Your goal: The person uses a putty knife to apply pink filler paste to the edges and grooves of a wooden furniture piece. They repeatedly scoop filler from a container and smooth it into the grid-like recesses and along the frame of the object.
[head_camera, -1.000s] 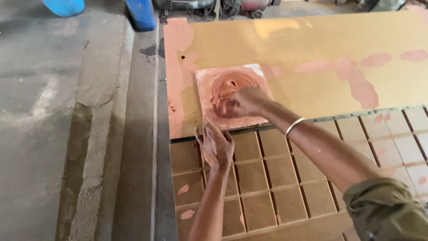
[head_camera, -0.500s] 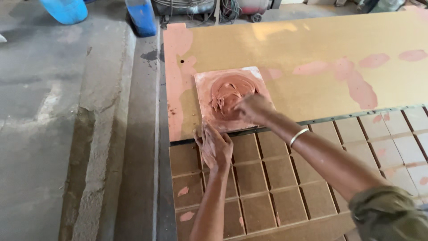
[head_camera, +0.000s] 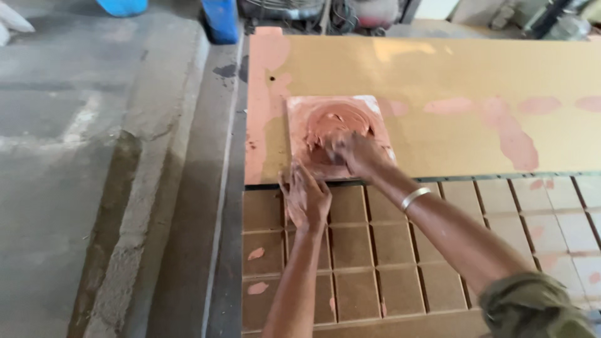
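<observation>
The square tile [head_camera: 338, 134], covered with reddish-brown paste [head_camera: 335, 125], lies a little left of the middle of the frame, on the yellow-brown board [head_camera: 451, 75] of the bench, just above the edge where the grooved grid panel [head_camera: 375, 250] begins. The right hand [head_camera: 354, 153] is directly on the tile, over its lower right part, fingers bent and pressed into the paste; it is blurred, so I cannot tell if it holds a tool. The left hand [head_camera: 307, 197] lies flat with spread fingers, its fingertips touching the lower left edge of the tile, the palm on the grid panel. So the tile is straight ahead of both hands, and the right one is nearer to its centre.
</observation>
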